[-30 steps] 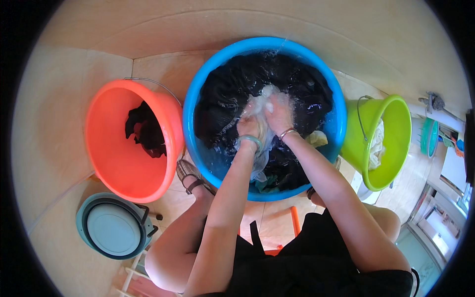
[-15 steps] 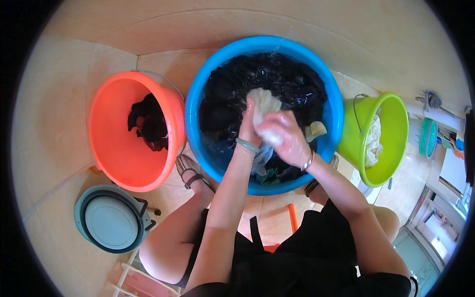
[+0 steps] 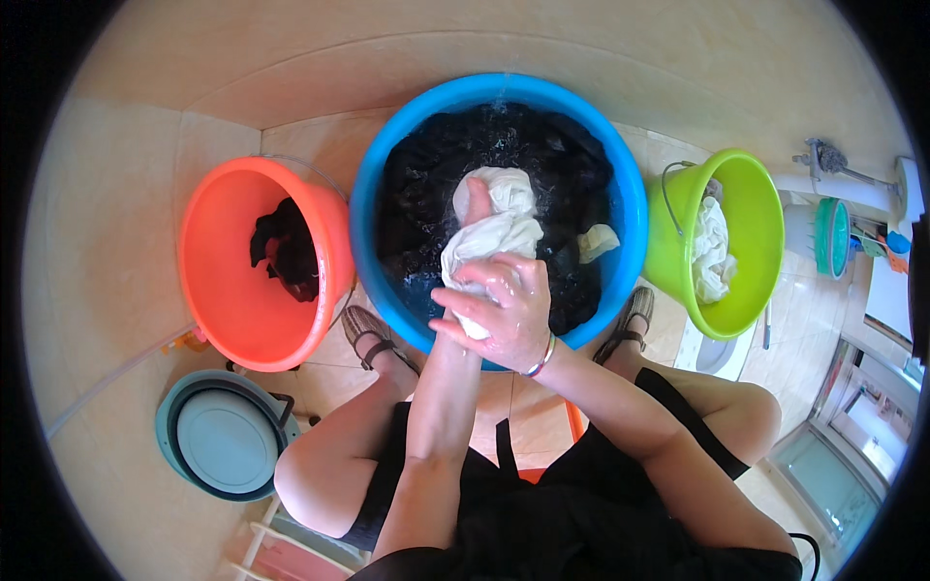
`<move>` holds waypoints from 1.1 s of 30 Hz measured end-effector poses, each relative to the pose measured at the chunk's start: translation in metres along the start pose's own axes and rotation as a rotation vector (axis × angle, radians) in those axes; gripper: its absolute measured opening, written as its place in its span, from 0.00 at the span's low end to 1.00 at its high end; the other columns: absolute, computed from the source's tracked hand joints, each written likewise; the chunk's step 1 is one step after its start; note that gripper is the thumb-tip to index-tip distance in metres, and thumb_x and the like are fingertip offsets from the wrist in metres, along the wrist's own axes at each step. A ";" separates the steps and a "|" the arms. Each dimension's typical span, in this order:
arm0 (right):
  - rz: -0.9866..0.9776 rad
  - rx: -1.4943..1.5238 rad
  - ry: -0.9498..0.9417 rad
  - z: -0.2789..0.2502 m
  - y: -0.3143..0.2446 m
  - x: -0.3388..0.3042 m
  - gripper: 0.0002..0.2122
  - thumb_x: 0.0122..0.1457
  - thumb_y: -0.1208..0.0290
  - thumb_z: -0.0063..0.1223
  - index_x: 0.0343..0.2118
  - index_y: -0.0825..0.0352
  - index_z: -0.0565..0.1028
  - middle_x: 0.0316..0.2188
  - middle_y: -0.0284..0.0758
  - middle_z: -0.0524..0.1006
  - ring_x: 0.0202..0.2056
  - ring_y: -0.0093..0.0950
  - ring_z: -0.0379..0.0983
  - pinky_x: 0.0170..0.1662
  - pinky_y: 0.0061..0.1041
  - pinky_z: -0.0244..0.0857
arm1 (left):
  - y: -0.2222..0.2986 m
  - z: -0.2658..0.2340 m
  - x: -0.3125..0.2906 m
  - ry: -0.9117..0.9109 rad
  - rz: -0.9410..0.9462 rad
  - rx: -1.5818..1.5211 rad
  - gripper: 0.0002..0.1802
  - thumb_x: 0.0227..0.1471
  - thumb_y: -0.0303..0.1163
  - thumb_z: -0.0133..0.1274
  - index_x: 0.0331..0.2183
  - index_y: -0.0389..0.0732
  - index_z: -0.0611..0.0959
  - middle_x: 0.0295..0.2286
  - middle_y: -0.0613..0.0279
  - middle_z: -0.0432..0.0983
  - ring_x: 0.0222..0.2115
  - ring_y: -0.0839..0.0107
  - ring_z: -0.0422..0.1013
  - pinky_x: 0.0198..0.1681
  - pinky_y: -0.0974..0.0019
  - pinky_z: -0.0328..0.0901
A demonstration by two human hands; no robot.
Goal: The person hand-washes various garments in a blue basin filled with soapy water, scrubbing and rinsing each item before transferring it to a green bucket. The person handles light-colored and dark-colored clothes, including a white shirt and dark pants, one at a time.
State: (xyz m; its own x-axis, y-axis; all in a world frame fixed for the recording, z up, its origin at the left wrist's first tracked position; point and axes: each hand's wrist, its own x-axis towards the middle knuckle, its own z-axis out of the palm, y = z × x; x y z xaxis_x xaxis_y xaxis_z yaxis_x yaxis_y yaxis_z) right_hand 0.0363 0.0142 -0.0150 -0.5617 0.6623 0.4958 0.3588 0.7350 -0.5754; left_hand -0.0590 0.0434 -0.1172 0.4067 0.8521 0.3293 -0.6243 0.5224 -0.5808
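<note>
A bunched, wet white cloth [image 3: 504, 235] is held above the blue tub [image 3: 635, 208]. Whether it is a garment I cannot tell. My left hand [image 3: 479, 200] is mostly wrapped in it, its thumb pressing across the upper part. Nearer to me, my right hand [image 3: 513, 315] curls over the lower end of the cloth, against my left wrist. Suds cling to its fingers. Dark clothes [image 3: 426, 184] soak in the water beneath. A cream-coloured piece of cloth [image 3: 598, 242] floats at the tub's right side.
On the left stands an orange-red bucket [image 3: 218, 290] with dark clothing [image 3: 291, 257] inside. A lime-green bucket [image 3: 760, 257] on the right holds white cloth [image 3: 712, 257]. A grey-blue basin [image 3: 174, 445] lies at lower left. My feet flank the tub, and a tiled wall [image 3: 387, 68] rises behind it.
The white cloth now appears larger and spread over my left hand. My right hand has moved left and nearer, down to the left wrist. The view has shifted slightly.
</note>
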 end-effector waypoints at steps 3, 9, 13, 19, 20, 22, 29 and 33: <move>0.064 0.024 0.070 0.000 0.011 0.013 0.12 0.34 0.69 0.69 0.24 0.54 0.78 0.30 0.26 0.71 0.34 0.31 0.69 0.35 0.29 0.63 | -0.007 -0.007 0.006 0.186 0.344 0.264 0.24 0.55 0.53 0.48 0.46 0.46 0.75 0.38 0.60 0.75 0.34 0.68 0.73 0.34 0.63 0.70; 0.140 0.197 0.092 0.015 0.051 0.027 0.06 0.39 0.77 0.62 0.20 0.63 0.74 0.25 0.36 0.73 0.27 0.38 0.73 0.29 0.30 0.69 | -0.021 -0.026 0.007 0.901 1.151 0.942 0.17 0.57 0.45 0.48 0.42 0.43 0.76 0.36 0.61 0.75 0.34 0.71 0.73 0.38 0.67 0.70; 0.484 0.214 0.062 0.037 0.109 0.021 0.04 0.47 0.72 0.57 0.21 0.64 0.75 0.24 0.39 0.75 0.26 0.43 0.73 0.28 0.36 0.68 | -0.023 -0.032 0.005 1.048 1.136 0.810 0.16 0.58 0.42 0.46 0.41 0.42 0.77 0.36 0.61 0.76 0.37 0.69 0.73 0.43 0.66 0.69; 0.434 -0.133 0.061 0.049 0.177 0.021 0.09 0.51 0.66 0.58 0.21 0.65 0.76 0.23 0.38 0.74 0.28 0.40 0.73 0.30 0.36 0.67 | -0.005 -0.032 -0.002 0.972 1.068 0.837 0.15 0.57 0.35 0.48 0.43 0.38 0.76 0.39 0.59 0.74 0.42 0.67 0.70 0.49 0.65 0.65; 0.409 -0.170 0.110 0.043 0.197 0.017 0.09 0.51 0.65 0.59 0.21 0.64 0.76 0.25 0.37 0.74 0.30 0.40 0.72 0.32 0.35 0.67 | -0.004 -0.029 -0.003 1.023 1.086 1.019 0.15 0.56 0.35 0.49 0.44 0.39 0.76 0.43 0.59 0.73 0.45 0.67 0.69 0.51 0.64 0.63; 0.367 -0.229 0.009 0.031 0.218 0.009 0.10 0.49 0.63 0.62 0.31 0.61 0.78 0.36 0.37 0.73 0.39 0.40 0.68 0.42 0.36 0.65 | 0.007 -0.026 -0.009 1.175 1.124 1.558 0.17 0.54 0.31 0.52 0.47 0.40 0.76 0.47 0.58 0.71 0.49 0.67 0.67 0.54 0.65 0.61; 0.279 -0.226 -0.412 0.078 0.196 -0.031 0.26 0.45 0.71 0.61 0.51 0.57 0.70 0.50 0.37 0.67 0.50 0.44 0.61 0.54 0.41 0.61 | 0.046 -0.069 -0.013 1.402 0.944 1.982 0.17 0.49 0.24 0.56 0.44 0.42 0.81 0.36 0.56 0.79 0.38 0.66 0.74 0.45 0.66 0.66; 0.395 -0.284 -0.559 0.096 0.231 -0.035 0.23 0.47 0.73 0.58 0.49 0.62 0.70 0.51 0.45 0.67 0.50 0.48 0.64 0.53 0.41 0.63 | 0.069 -0.088 -0.010 1.791 0.528 1.933 0.11 0.51 0.26 0.50 0.37 0.42 0.84 0.31 0.55 0.81 0.32 0.65 0.77 0.40 0.65 0.69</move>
State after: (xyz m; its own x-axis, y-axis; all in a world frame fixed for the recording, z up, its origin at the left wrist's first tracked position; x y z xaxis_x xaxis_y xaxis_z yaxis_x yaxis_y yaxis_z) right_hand 0.0671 0.1471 -0.2281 -0.6197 0.7679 -0.1622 0.7490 0.5170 -0.4143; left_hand -0.0480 0.0683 -0.2261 -0.5721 0.5909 -0.5688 -0.0062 0.6904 0.7234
